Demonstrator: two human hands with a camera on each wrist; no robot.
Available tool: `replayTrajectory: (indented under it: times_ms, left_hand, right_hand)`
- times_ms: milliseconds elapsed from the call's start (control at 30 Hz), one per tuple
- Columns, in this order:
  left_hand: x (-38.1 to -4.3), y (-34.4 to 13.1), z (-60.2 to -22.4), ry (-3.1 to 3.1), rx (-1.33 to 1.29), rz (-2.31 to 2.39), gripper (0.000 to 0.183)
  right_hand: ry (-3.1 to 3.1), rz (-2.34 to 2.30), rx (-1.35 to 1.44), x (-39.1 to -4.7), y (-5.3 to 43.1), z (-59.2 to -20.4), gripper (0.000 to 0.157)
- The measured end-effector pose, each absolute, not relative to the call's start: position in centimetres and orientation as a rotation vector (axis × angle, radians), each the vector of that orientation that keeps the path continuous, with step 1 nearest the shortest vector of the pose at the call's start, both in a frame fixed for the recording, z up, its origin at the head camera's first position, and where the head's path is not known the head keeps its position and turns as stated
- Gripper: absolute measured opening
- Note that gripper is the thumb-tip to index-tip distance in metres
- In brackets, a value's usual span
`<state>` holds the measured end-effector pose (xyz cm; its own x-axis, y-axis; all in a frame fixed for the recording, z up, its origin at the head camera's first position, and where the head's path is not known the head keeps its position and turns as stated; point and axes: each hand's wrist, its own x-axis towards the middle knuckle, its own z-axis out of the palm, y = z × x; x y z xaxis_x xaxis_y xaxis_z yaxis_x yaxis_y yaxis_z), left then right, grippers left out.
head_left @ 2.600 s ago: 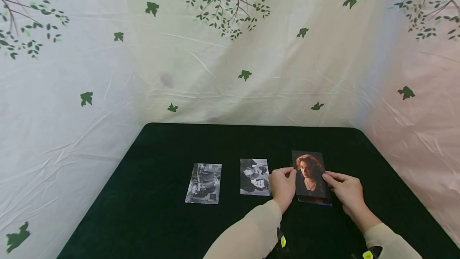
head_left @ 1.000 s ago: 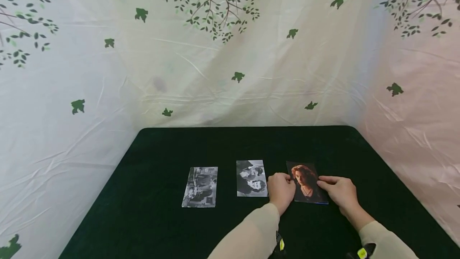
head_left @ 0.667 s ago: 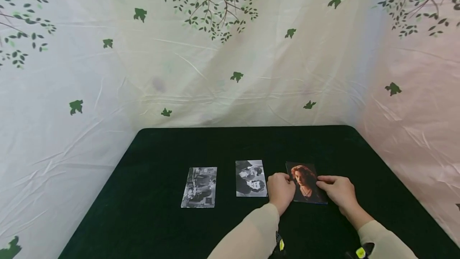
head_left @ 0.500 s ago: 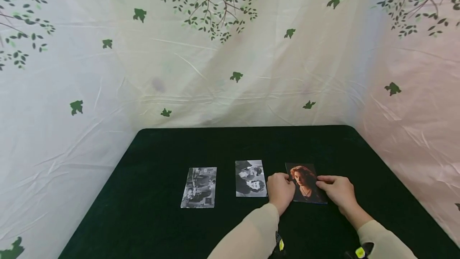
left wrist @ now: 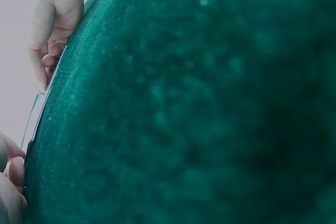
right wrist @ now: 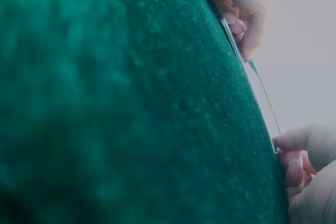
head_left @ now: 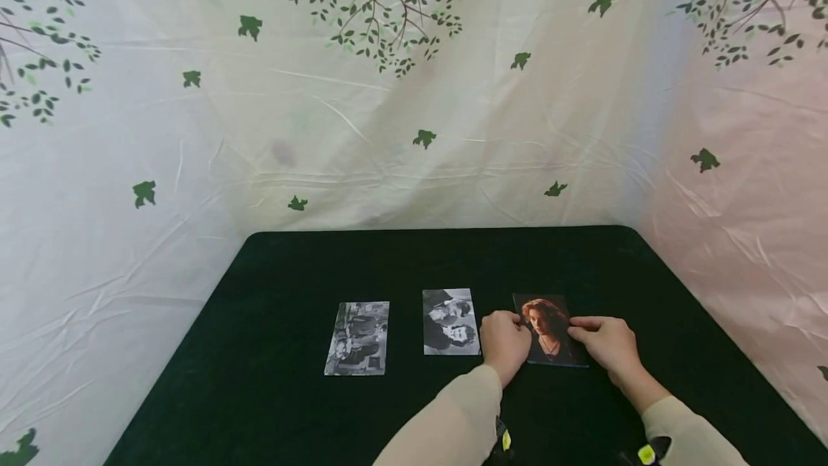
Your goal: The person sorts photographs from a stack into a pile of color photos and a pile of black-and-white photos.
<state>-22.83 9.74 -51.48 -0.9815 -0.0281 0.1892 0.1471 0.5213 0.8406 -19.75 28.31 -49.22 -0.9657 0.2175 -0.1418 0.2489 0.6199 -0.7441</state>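
Observation:
In the head view, a colour photo print (head_left: pixel 548 333) with a red-haired portrait lies upright at the right, its long sides between my two hands. My left hand (head_left: pixel 506 344) pinches its left edge, the fingers curled in. At the opposite edge my right hand (head_left: pixel 611 347) holds it between thumb and fingers. Seen edge-on in the right wrist view, the photo stack (right wrist: pixel 251 85) shows more than one thin layer, close over the green cloth. A black-and-white photo (head_left: pixel 448 318) of two faces lies just left of my left hand.
Another black-and-white photo (head_left: pixel 359 336), a group scene, lies further left. All rest on a dark green cloth-covered table (head_left: pixel 259 401) with rounded far corners. Behind it hangs a pale curtain (head_left: pixel 362 121) printed with branches and leaves.
The portrait has come down toward me over the print beneath, whose lower edge stuck out before and is now nearly covered. Both hands moved with it, then stayed almost still.

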Motion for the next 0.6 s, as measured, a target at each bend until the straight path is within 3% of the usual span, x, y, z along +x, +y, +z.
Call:
replayTrajectory:
  times_ms: [600]
  left_hand:
    - [-22.73,9.54,-50.97,-2.576,-0.109,-1.455,0.007]
  right_hand:
    - [2.790,-1.295,0.405,-19.72,28.32,-49.00,0.038]
